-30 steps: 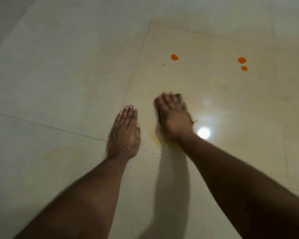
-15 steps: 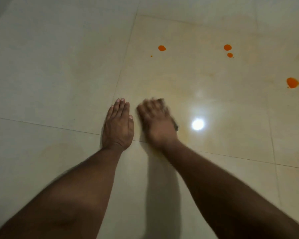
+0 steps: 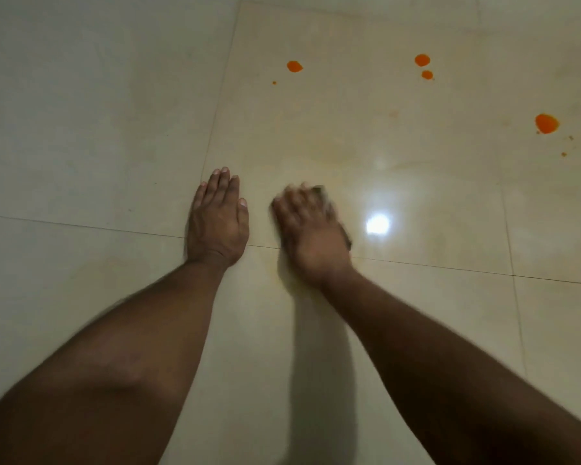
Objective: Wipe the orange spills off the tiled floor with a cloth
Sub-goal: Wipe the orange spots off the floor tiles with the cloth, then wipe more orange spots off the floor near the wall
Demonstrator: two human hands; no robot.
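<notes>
My right hand [image 3: 311, 231] is blurred and presses a dark cloth [image 3: 344, 233] onto the glossy cream tiled floor [image 3: 98, 129]; only the cloth's edge shows beside my fingers. My left hand [image 3: 217, 219] lies flat, palm down, on the tile just to the left, holding nothing. Orange spills lie farther ahead: one drop [image 3: 294, 66] up the middle, a pair [image 3: 422, 60] to the right, and a larger blot [image 3: 546, 123] at the far right with small specks near it. A faint yellowish smear [image 3: 349, 156] marks the tile around my right hand.
Grout lines [image 3: 450, 266] cross the floor under my wrists and run away between the tiles. A bright lamp reflection [image 3: 378, 224] shines just right of the cloth.
My right hand with the cloth slid left toward my left hand, then back a little to the right. The view shifted so the far-right orange blot came fully into sight.
</notes>
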